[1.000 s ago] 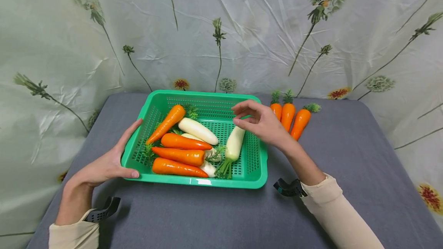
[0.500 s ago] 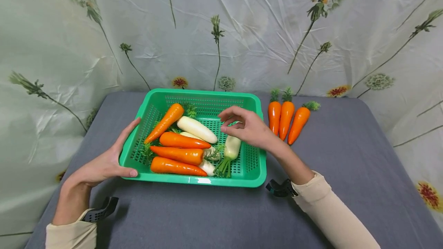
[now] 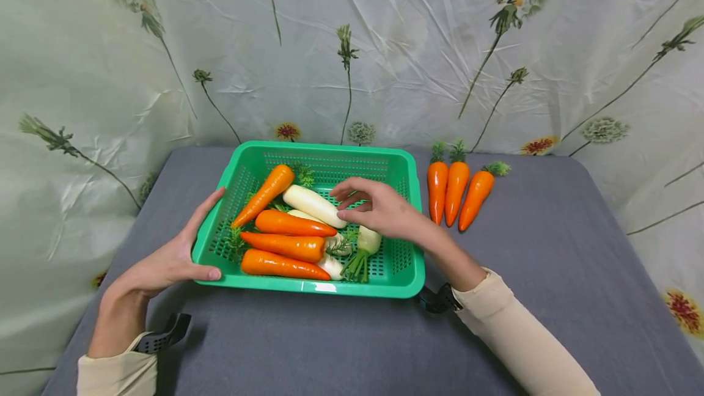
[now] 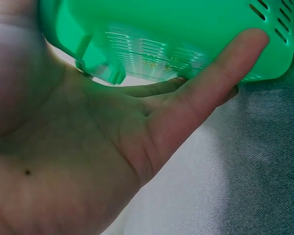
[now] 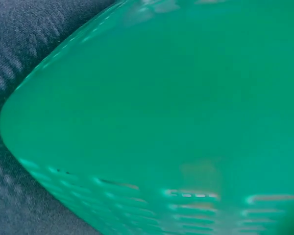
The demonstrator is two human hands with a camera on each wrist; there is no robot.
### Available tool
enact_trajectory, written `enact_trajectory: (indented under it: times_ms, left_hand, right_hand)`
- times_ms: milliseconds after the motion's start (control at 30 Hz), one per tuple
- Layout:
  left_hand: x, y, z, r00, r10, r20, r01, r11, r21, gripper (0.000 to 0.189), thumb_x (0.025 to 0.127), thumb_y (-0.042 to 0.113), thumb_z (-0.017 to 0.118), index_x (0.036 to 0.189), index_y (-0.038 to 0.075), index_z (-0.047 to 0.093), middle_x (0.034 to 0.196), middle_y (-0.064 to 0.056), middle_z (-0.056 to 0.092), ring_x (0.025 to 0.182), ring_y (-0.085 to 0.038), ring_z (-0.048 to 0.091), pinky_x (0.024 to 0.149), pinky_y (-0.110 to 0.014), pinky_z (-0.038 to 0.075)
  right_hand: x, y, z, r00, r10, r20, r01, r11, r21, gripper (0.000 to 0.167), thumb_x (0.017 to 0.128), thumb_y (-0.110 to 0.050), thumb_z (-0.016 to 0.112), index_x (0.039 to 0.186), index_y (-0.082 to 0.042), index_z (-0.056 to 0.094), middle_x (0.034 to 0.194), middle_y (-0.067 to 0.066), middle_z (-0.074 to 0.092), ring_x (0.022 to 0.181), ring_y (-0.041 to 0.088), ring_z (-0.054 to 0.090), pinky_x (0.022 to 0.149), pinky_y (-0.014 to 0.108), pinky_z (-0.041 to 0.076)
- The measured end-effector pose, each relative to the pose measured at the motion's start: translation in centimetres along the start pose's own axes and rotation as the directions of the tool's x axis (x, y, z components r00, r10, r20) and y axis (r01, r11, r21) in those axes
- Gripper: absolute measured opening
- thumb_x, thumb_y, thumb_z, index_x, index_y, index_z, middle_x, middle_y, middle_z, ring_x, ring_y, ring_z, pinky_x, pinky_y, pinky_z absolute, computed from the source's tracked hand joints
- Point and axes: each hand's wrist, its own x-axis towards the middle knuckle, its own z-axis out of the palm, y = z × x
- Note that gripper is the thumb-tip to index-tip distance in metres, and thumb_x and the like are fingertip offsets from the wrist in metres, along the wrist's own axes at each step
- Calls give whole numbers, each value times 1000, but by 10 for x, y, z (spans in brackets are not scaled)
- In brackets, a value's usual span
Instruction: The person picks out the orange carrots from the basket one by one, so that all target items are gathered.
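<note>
A green perforated basket (image 3: 404, 289) holds several orange carrots (image 3: 283, 248) on its left side and several white radishes among and beside them. My left hand (image 3: 165, 258) rests against the basket's left end, thumb at the front rim; in the left wrist view its fingers (image 4: 206, 98) lie straight along the outer wall. My right hand (image 3: 379, 206) hovers inside the basket, fingers bent and apart. Its thumb is by the tip of a white radish (image 3: 310, 203); whether they touch, I cannot tell. Beneath that hand lies a partly hidden radish (image 3: 368, 240) with green stems. The right wrist view shows the basket wall (image 5: 161, 98).
Three carrots (image 3: 455, 191) with green tops lie on the grey cloth-covered table (image 3: 550, 249), right of the basket. A pale flower-printed curtain (image 3: 407, 47) hangs behind the table's far edge.
My right hand has moved left and slightly toward me, from above the basket's right side to the middle radish. My left hand stays at the basket's left end. The vegetables have not moved.
</note>
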Motion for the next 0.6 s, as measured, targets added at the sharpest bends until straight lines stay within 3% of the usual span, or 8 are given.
enact_trajectory:
  times_ms: [300, 600]
  left_hand:
    - [1, 1, 0, 1000, -6, -5, 6, 1000, 15, 126, 82, 4, 83, 167, 40, -4, 166, -15, 0, 121, -3, 52, 88, -23, 54]
    - [0, -1, 1, 1000, 0, -14, 0, 1000, -2, 126, 83, 2, 82, 167, 40, -4, 164, -13, 4, 121, -3, 51, 90, -21, 52]
  right_hand:
    - [9, 4, 5, 995, 38, 93, -38, 999, -1, 39, 101, -12, 69, 138, -3, 60, 142, 16, 60, 126, 31, 65, 104, 42, 55]
    - [14, 8, 10, 978, 65, 199, -48, 995, -91, 44, 101, -8, 67, 144, -5, 57, 140, 17, 65, 123, 27, 69, 98, 31, 57]
